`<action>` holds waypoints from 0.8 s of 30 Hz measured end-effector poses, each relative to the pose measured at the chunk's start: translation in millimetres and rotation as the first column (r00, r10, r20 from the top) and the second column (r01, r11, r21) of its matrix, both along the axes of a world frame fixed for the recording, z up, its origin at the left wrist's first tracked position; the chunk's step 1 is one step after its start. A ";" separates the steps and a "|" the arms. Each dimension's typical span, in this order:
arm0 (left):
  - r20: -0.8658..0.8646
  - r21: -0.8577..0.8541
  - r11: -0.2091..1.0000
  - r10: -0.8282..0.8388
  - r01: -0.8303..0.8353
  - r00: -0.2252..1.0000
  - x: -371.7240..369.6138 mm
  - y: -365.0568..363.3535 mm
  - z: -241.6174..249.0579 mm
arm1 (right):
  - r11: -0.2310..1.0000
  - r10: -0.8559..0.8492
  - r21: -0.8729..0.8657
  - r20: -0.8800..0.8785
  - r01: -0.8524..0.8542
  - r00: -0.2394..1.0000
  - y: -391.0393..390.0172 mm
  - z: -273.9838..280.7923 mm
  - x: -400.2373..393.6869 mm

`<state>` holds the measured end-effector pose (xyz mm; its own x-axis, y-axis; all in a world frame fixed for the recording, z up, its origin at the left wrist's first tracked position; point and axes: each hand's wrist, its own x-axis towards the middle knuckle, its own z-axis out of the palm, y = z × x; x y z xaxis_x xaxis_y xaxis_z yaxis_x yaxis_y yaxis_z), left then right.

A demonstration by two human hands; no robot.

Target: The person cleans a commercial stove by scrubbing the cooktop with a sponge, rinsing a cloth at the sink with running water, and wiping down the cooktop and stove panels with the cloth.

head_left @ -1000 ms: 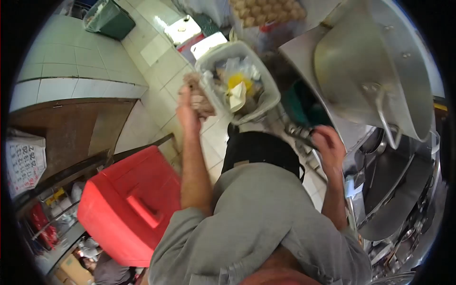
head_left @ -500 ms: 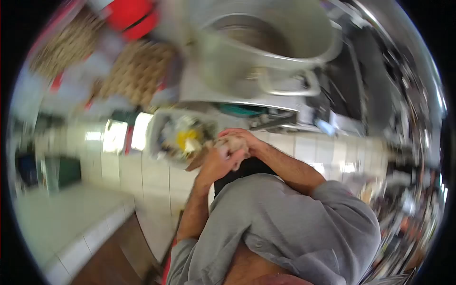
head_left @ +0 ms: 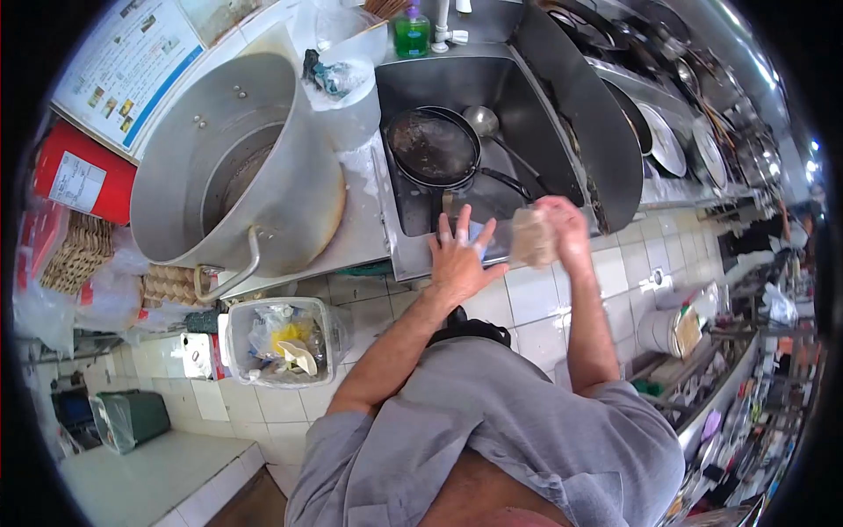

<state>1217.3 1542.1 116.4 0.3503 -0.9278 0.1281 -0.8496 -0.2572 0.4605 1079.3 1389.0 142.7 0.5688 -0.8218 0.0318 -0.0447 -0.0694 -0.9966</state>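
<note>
With fingers spread and nothing in it, my left hand (head_left: 461,263) is over the front edge of the metal sink (head_left: 536,97). My right hand (head_left: 566,233) pinches a crumpled beige cloth or paper (head_left: 532,237), slightly blurred, at the sink's front right. Inside the sink lie a dark frying pan (head_left: 432,145), its handle toward the right, and a metal ladle (head_left: 481,121). Part of a small blue item (head_left: 479,235) shows behind my left fingers.
A big metal pot (head_left: 237,167) stands left of the sink, beside a white tub (head_left: 351,110). Green soap (head_left: 412,33) is by the tap (head_left: 441,31). Below is a waste bin (head_left: 237,347). A curved dark metal panel (head_left: 606,140) stands right of the sink.
The view has swung toward the sink. My hands, together near the bin before, have come apart; my left hand is now empty and spread, and the beige piece is in my right hand.
</note>
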 end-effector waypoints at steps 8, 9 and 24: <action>0.006 0.114 0.993 0.021 -0.021 1.000 26.2 5.6 -23.6 | 0.539 -0.477 -0.787 -0.578 -0.300 0.662 -85.7 -128.1 -55.5; 0.078 0.147 0.985 0.082 -0.093 0.994 39.6 11.3 -11.2 | 0.602 -0.505 -0.733 -0.658 -0.318 0.559 -105.5 -109.7 -62.0; -0.071 -0.325 0.940 0.082 -0.100 0.994 93.6 -53.0 11.9 | 0.937 0.146 -0.223 -0.451 -0.270 0.881 -96.0 -27.9 122.5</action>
